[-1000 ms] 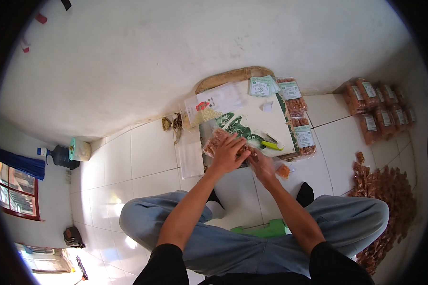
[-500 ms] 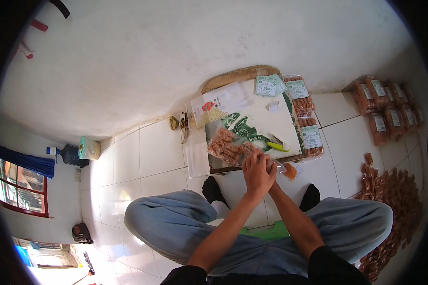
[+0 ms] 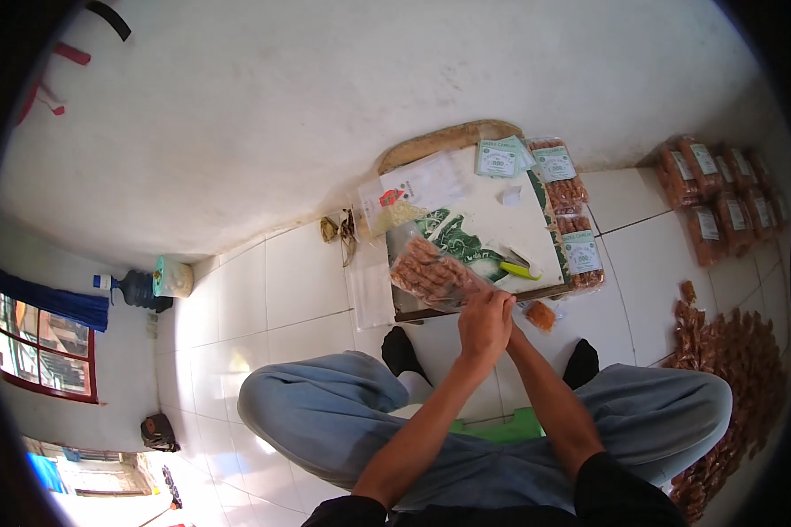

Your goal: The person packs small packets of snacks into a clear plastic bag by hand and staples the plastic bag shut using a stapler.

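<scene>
A clear plastic bag of brown snack sticks [image 3: 432, 270] lies across the near left part of a low table [image 3: 492, 215]. Its near end is gathered between my hands, just beyond the table's front edge. My left hand [image 3: 485, 327] is on top, fingers closed on the plastic. Beneath it and slightly right, my right hand [image 3: 511, 323] is closed at the same end, mostly hidden by the left. A yellow-green tool resembling a small stapler [image 3: 520, 270] rests on the table. Beside my hands is a small packet with orange contents [image 3: 540, 316].
Green printed labels [image 3: 498, 160] and empty plastic bags [image 3: 413, 189] lie on the table. Labelled snack packs [image 3: 580, 250] line its right side. More packs [image 3: 716, 198] stand stacked against the wall, and a heap of brown snacks [image 3: 729, 386] covers the floor at right.
The snack bag now lies straighter and flatter, with its contents farther from my hands. My hands have shifted slightly right and come closer together at its end.
</scene>
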The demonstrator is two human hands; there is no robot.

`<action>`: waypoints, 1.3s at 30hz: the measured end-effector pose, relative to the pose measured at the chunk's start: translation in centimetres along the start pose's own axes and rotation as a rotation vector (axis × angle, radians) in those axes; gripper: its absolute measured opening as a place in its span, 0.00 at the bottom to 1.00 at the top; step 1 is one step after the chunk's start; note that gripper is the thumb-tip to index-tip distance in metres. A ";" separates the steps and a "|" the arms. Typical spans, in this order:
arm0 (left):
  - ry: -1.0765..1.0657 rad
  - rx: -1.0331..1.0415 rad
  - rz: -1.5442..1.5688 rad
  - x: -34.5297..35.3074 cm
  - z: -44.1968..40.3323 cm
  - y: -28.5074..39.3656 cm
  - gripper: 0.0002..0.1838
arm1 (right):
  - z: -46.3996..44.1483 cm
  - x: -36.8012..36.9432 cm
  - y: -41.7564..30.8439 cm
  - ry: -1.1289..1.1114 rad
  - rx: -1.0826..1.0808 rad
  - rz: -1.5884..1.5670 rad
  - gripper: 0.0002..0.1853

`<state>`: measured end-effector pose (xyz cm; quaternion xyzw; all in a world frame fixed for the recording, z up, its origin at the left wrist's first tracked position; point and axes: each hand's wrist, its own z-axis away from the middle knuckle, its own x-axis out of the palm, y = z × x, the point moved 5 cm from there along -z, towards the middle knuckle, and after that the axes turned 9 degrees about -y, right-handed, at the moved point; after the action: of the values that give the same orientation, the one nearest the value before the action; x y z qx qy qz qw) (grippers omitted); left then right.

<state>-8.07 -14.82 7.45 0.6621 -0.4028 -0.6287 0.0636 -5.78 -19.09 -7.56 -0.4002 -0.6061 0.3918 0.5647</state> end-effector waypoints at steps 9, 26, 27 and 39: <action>-0.098 -0.023 0.053 0.6 0.1 -0.2 0.05 | -0.7 -0.1 -1.0 -0.062 -0.164 0.208 0.20; -0.145 -0.407 -0.161 -2.5 -3.8 -16.0 0.46 | 0.3 0.7 -2.6 -0.084 -0.390 0.541 0.28; -0.141 -0.402 -0.180 -2.3 -3.7 -16.0 0.47 | 0.1 1.0 -2.5 -0.081 -0.438 0.599 0.29; -0.044 -0.419 -0.190 -1.7 -3.9 -16.1 0.49 | -1.0 -0.3 0.3 0.159 0.257 -0.413 0.25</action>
<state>2.89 -4.67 0.06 0.6555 -0.2005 -0.7161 0.1316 -4.73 -19.21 -7.93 -0.2225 -0.5740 0.3093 0.7248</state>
